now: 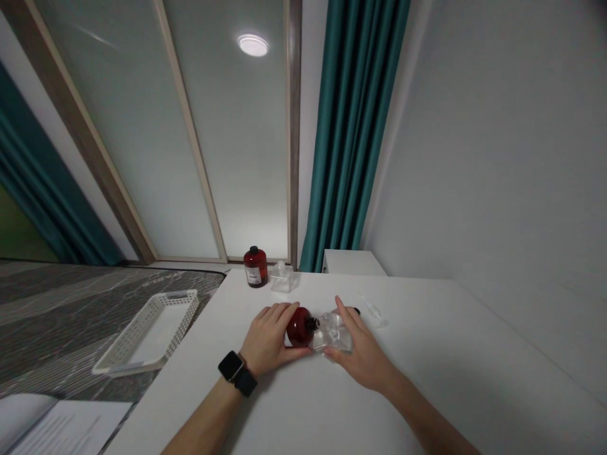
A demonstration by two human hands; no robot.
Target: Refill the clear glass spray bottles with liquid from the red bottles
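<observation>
My left hand (pixel 275 338) is wrapped round a dark red bottle (pixel 299 327), tipped so that its uncapped black neck points right. The neck lies against or just over a clear, see-through container (pixel 332 333); I cannot tell whether they touch. My right hand (pixel 358 351) grips this container from the right, thumb at the near side and forefinger along the far side. A small black piece (pixel 356 311) shows behind my right fingers, mostly hidden. Beyond them lies a thin clear plastic item (pixel 374 311), too faint to name.
Near the white table's (pixel 303 411) far left corner stand a capped red bottle (pixel 256 268) with a label and a clear squarish container (pixel 282 278). Lower at left are a white basket (pixel 159 332) and an open book (pixel 71 423). A white cabinet (pixel 355 262) stands behind the table.
</observation>
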